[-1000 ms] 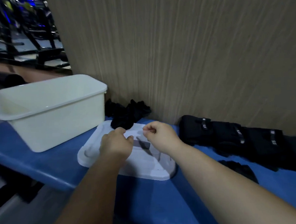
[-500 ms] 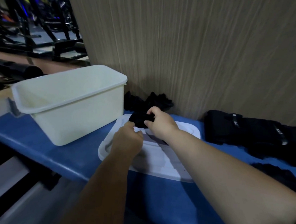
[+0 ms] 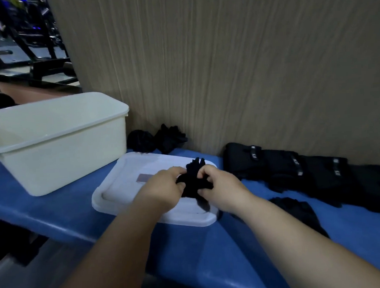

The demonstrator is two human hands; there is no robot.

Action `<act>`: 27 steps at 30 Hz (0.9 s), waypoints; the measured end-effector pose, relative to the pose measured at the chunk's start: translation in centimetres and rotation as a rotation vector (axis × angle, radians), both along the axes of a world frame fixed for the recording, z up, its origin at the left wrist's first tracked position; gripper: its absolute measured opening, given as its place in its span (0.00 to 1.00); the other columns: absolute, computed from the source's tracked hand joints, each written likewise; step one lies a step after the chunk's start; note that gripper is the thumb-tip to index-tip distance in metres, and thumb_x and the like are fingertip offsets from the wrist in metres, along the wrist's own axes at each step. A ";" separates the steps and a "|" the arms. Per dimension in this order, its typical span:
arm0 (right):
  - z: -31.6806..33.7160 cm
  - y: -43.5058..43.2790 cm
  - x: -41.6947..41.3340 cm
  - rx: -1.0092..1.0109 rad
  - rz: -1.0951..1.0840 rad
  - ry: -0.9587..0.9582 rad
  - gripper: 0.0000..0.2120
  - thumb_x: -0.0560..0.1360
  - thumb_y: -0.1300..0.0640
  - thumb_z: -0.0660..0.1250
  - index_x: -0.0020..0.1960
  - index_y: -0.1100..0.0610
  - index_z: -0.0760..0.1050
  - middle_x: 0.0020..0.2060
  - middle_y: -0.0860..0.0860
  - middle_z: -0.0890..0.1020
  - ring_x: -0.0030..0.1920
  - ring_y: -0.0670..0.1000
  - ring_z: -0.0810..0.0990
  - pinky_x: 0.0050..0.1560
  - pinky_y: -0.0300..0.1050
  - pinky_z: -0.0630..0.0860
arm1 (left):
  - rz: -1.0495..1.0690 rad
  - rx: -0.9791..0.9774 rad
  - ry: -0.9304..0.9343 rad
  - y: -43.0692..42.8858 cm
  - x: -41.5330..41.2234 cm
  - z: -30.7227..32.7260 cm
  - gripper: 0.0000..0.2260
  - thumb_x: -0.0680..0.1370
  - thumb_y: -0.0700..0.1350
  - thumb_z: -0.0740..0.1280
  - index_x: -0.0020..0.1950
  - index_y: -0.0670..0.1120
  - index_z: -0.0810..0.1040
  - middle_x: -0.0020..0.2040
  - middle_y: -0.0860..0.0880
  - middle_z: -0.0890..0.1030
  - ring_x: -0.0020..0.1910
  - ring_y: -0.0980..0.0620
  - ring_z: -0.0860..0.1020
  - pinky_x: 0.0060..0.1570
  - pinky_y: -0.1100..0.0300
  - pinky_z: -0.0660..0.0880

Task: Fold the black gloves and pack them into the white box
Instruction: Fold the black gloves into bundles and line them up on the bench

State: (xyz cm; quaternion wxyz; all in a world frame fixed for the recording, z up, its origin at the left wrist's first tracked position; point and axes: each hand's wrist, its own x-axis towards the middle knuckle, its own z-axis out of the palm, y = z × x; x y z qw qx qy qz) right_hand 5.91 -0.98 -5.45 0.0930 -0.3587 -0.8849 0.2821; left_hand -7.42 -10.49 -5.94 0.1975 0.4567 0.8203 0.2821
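Both hands held one black glove [image 3: 194, 181] above the white lid [image 3: 124, 189]: the left hand [image 3: 165, 188] and the right hand [image 3: 219, 186] each pinched the bunched fabric with curled fingers. The lid lay flat on the blue bench [image 3: 214, 254], just beside the open white box [image 3: 57, 153] at its left. Crumpled gloves [image 3: 159, 138] lay against the wood panel [image 3: 224, 62]; a row of gloves [image 3: 298, 167] lay at right.

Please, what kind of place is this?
Probably a gym. Black exercise frames stand at the back left, the left hand and right hand grip a black glove at a blue padded bench, and strapped black gloves lie in a row by the wall.
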 end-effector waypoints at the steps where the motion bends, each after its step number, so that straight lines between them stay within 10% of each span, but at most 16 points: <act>1: 0.0 -0.2 1.3 -0.007 -0.006 -0.007 0.10 0.74 0.54 0.67 0.48 0.43 0.67 0.42 0.43 0.77 0.45 0.48 0.77 0.45 0.46 0.75 | -0.044 -0.012 -0.004 0.1 0.7 0.0 0.15 0.79 0.44 0.62 0.66 0.53 0.72 0.56 0.50 0.80 0.52 0.51 0.78 0.56 0.55 0.74; 6: -0.4 -1.2 8.0 -0.002 -0.015 -0.036 0.11 0.74 0.53 0.67 0.50 0.43 0.65 0.44 0.44 0.78 0.44 0.48 0.77 0.46 0.45 0.75 | -0.246 -0.031 0.021 0.6 4.6 0.2 0.07 0.77 0.45 0.66 0.54 0.55 0.75 0.36 0.58 0.72 0.35 0.61 0.71 0.34 0.68 0.64; 19: -1.5 -1.1 18.9 0.256 -0.102 -0.001 0.13 0.77 0.54 0.65 0.58 0.43 0.67 0.47 0.40 0.72 0.44 0.41 0.73 0.41 0.33 0.69 | -0.487 -0.063 0.038 2.5 13.6 -0.7 0.15 0.79 0.46 0.64 0.65 0.55 0.72 0.61 0.54 0.72 0.50 0.57 0.72 0.57 0.63 0.70; 27: -0.9 -0.1 20.5 0.230 -0.146 0.355 0.18 0.74 0.57 0.70 0.48 0.36 0.67 0.46 0.37 0.77 0.49 0.37 0.75 0.45 0.29 0.70 | -0.460 0.110 -0.226 2.8 15.1 -0.1 0.16 0.75 0.39 0.69 0.57 0.58 0.74 0.45 0.54 0.79 0.37 0.58 0.75 0.43 0.61 0.75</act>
